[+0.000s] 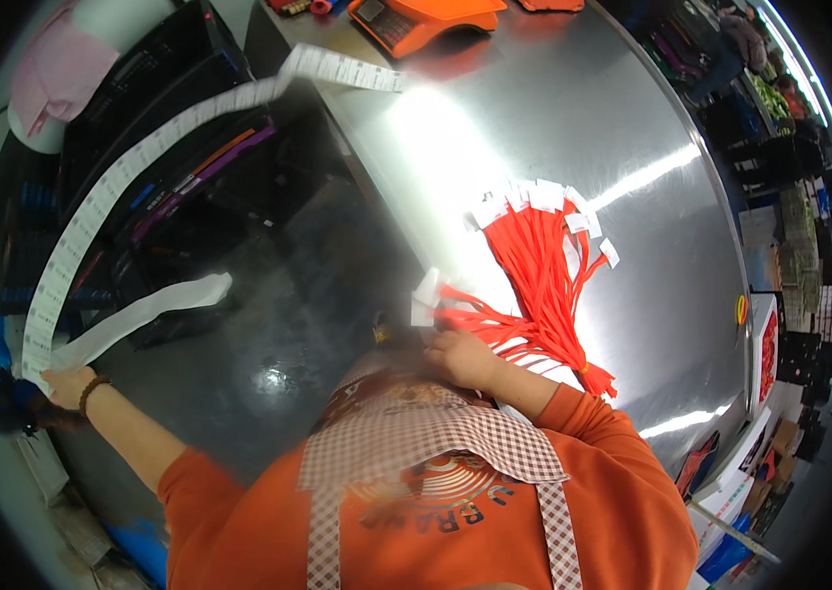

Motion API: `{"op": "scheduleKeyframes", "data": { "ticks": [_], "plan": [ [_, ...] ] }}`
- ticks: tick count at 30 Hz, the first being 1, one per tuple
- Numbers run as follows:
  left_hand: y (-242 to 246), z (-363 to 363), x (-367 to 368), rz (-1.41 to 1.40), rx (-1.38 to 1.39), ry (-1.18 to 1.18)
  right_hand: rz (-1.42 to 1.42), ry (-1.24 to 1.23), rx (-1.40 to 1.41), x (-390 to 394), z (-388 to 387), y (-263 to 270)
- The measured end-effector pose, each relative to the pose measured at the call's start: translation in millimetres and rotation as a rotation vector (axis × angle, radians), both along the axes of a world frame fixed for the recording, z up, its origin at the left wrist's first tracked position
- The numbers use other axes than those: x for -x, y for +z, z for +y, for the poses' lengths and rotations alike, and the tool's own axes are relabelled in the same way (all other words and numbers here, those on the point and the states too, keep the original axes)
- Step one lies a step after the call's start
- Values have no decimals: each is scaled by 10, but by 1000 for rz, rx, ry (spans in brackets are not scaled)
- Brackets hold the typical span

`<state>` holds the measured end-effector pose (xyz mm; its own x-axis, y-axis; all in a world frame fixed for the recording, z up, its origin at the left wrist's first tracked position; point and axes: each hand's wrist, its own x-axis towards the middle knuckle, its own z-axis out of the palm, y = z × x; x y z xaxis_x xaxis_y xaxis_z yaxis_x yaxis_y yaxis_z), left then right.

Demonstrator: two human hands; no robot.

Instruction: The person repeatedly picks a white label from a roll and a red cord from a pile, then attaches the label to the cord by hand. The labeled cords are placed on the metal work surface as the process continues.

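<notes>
Out at the far left, my left hand [69,387] pinches a long strip of printed white labels [102,199]. The strip arcs up past the dark crates and drapes onto the steel table [652,251]. A plain white length of strip [147,313] also trails from that hand. Close to my apron, my right hand [464,359] is curled against the lower strands of a bundle of red strips [534,265]; its fingertips are partly hidden, so a grip is unclear. White label tags [545,195] sit on the strip ends, and a yellow band [584,367] ties the bundle.
An orange weighing scale [423,26] stands at the table's far end. Stacked dark crates [187,169] fill the left side. Yellow-handled scissors [741,310] lie at the right edge, beside a white box of red items [766,354]. People [744,44] are in the background.
</notes>
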<state>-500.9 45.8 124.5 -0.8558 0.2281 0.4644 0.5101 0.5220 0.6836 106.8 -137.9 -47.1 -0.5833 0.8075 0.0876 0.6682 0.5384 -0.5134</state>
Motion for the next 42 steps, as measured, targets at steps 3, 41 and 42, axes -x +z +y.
{"op": "scheduleKeyframes", "data": {
  "ticks": [3, 41, 42],
  "plan": [
    [150, -204, 187, 176, 383, 220, -140, 62, 99, 48, -32, -69],
    [-849, -338, -4858, -484, 402, -2200, 905, -802, 469, -356, 244, 582],
    [-887, -370, -4881, -677, 469, -2134, 961, -830, 524, -363, 262, 570]
  ]
}}
